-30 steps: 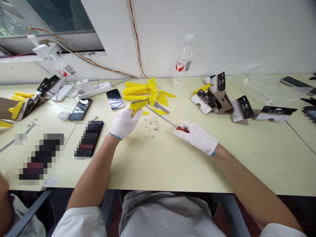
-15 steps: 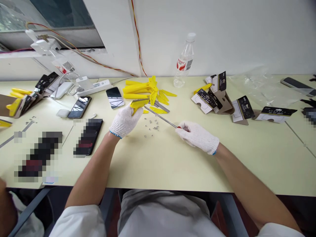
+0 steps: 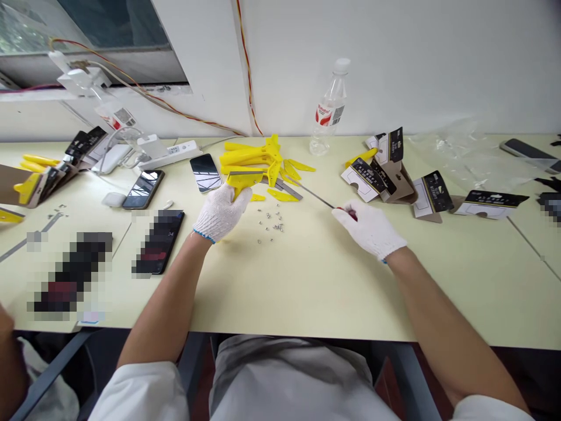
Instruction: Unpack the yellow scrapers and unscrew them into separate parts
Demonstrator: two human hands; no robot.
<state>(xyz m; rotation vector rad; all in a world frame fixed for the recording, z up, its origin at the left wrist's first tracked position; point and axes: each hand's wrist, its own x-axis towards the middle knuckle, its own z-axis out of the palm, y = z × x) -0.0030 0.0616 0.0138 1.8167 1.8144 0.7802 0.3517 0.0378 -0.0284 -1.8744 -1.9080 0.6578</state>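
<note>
I am seeing the left hand (image 3: 222,211), which is clasping a yellow tool (image 3: 244,181); its upper edge is running left to right. The right hand (image 3: 370,229) is gripping a screwdriver (image 3: 322,199), whose long axis is pointing to the far left. The tool is lying left of its tip, apart; small screws (image 3: 279,227) are resting between both hands.

Screwdriver (image 3: 322,199) in right hand (image 3: 370,230)
</note>
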